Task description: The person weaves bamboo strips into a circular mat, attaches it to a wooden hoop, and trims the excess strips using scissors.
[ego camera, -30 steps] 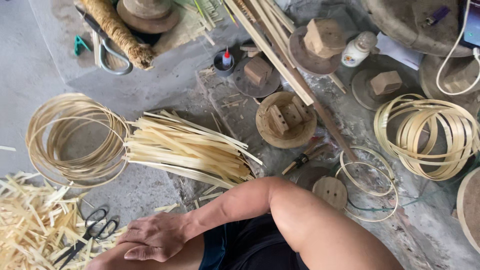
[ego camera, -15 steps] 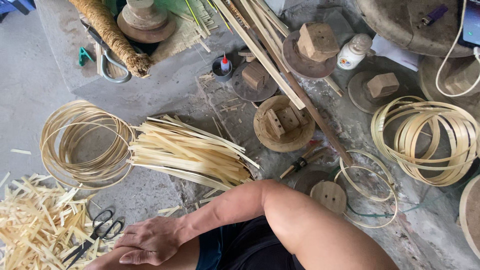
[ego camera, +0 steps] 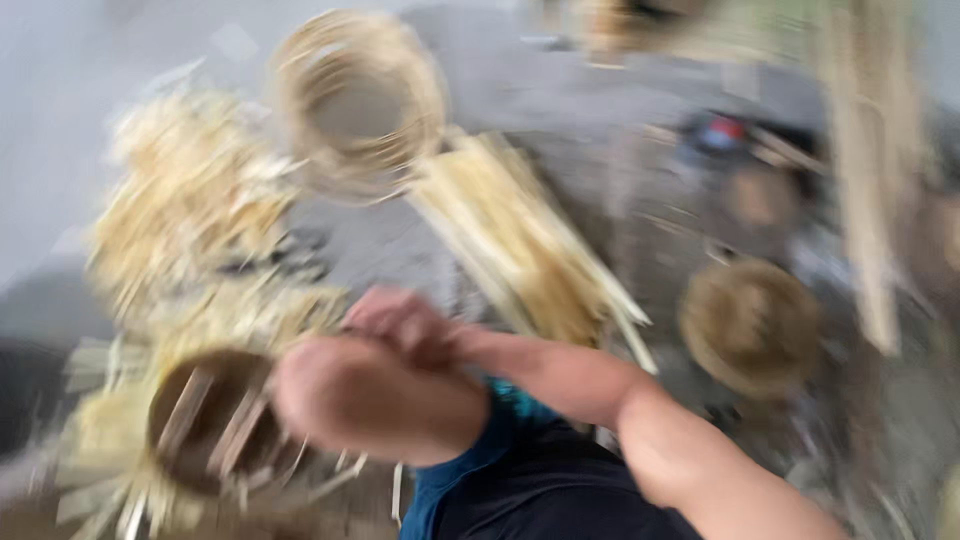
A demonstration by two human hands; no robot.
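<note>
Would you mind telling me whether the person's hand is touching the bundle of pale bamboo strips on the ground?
Cannot tell. The head view is heavily motion-blurred: the hand rests by the raised knee, close to the bundle of strips, but no contact or gap shows plainly.

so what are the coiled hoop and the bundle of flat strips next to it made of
The coiled hoop looks like thin split bamboo or cane: pale straw colour, matt, wound in several rings. The bundle of flat strips seems the same stuff: long, straight, pale yellow slats lying side by side. The picture is badly blurred, so grain and finish cannot be made out.
</note>
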